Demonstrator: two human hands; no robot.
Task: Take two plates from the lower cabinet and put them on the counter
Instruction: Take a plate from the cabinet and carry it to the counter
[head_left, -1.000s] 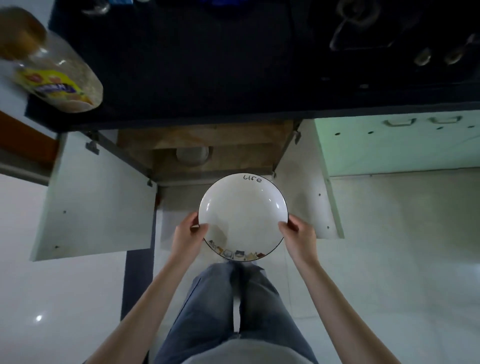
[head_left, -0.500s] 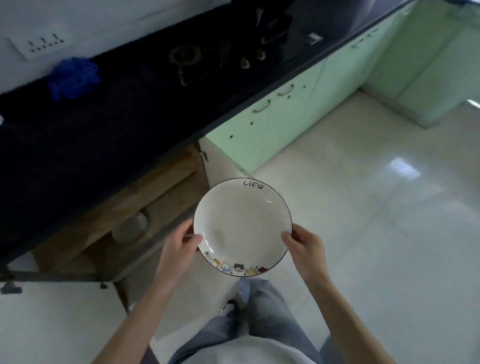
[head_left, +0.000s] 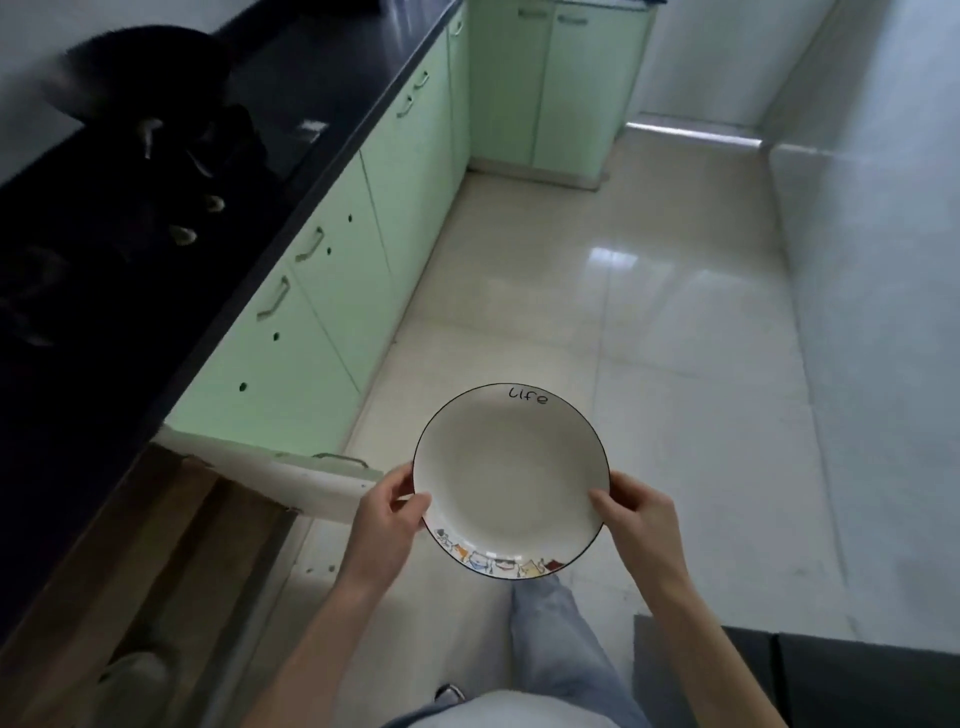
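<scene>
Status: we have a plate (head_left: 511, 480) out of the lower cabinet (head_left: 156, 561) and in the air, not on the counter (head_left: 171, 218) yet. We can only see one plate face; whether a second one is stacked under it we can't tell from this angle.

Grip: left hand (head_left: 387, 512) is closed on the plate's left rim, thumb on top, fingers curled under. Right hand (head_left: 636, 512) does the same on the right rim. The plate is roughly level, face up, "Life" lettering on the far edge, cartoon strip on the near edge. It hangs over the floor (head_left: 597, 312) in front of our leg, well apart from the counter, which runs along the left of the view.

The cabinet door (head_left: 311, 480) is open just left of the left hand. A pale round item sits low in the cabinet, too blurred to identify.

Left to do, as we judge it: set this plate on the counter, and fetch a second plate if there's none underneath.

Versus half a second ago: same two-handed grip, plate in about the same spot relative to our body. The view has swung right, so the counter now runs off to the left, more floor and the far green cabinets (head_left: 545, 83) show, and the open cabinet sits lower left.
</scene>
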